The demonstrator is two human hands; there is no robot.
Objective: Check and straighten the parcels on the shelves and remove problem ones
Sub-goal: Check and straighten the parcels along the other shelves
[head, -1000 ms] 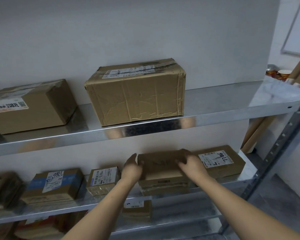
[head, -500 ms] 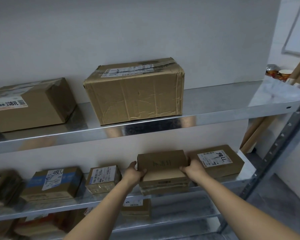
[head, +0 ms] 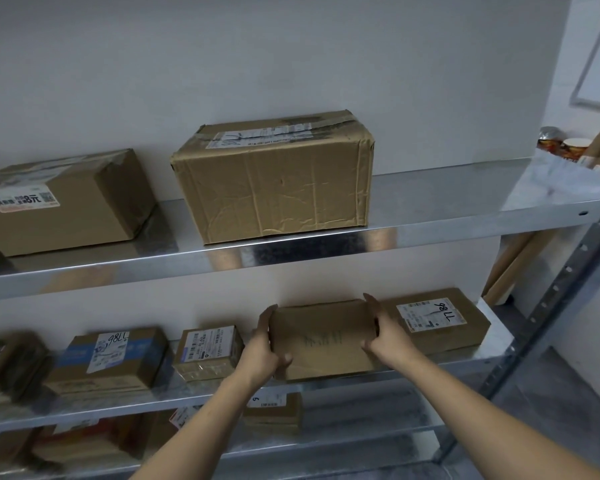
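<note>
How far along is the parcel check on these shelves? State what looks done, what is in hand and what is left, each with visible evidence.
Done, possibly: the labelled parcel lies flat, label up, beside the right hand. In hand: it and the left hand grip the plain brown parcel by its ends at the middle shelf. Left: the crumpled box and the skewed box on the top shelf.

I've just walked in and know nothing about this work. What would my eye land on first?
Your eye goes first to the left hand and right hand, which grip a small brown parcel by its ends at the middle shelf. Above them, a big creased box sits on the shiny metal upper shelf.
</note>
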